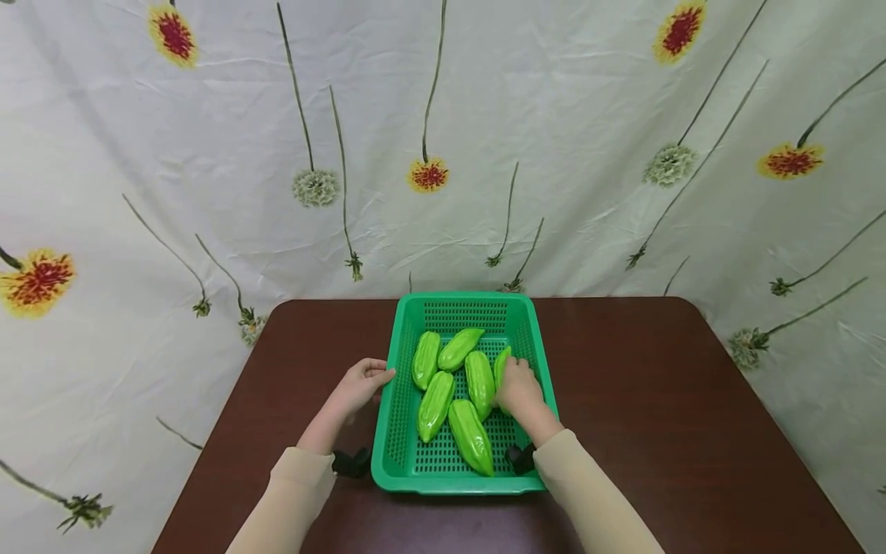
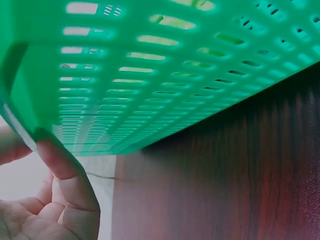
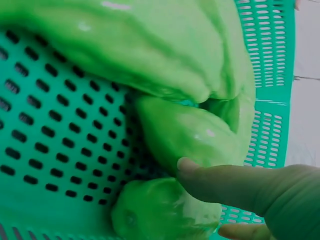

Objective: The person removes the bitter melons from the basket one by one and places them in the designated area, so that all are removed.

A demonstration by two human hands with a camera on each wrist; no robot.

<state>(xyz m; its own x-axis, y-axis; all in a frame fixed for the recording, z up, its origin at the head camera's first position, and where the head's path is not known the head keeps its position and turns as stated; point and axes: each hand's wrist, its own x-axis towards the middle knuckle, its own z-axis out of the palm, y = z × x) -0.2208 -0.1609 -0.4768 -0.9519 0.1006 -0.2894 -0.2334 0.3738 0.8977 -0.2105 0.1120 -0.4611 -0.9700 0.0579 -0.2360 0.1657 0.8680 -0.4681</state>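
A green plastic basket (image 1: 460, 486) holds several glossy, ridged green vegetables (image 1: 471, 437), long and tapered. My left hand (image 1: 361, 382) is at the basket's left side; in the left wrist view its thumb (image 2: 65, 165) and a finger pinch the rim from both sides. My right hand (image 1: 521, 388) reaches down inside, along the right wall, and grips the rightmost green vegetable (image 1: 501, 363). In the right wrist view the thumb (image 3: 225, 182) lies over the lower vegetable (image 3: 160, 212), and most of the other fingers are hidden behind it. Another vegetable (image 3: 187, 132) lies right against the thumb tip.
The basket stands on a dark brown wooden table (image 1: 644, 400), near the middle. A white cloth (image 1: 554, 100) with printed flowers hangs behind the table and spreads to both sides. Black straps (image 1: 351, 463) show at both wrists.
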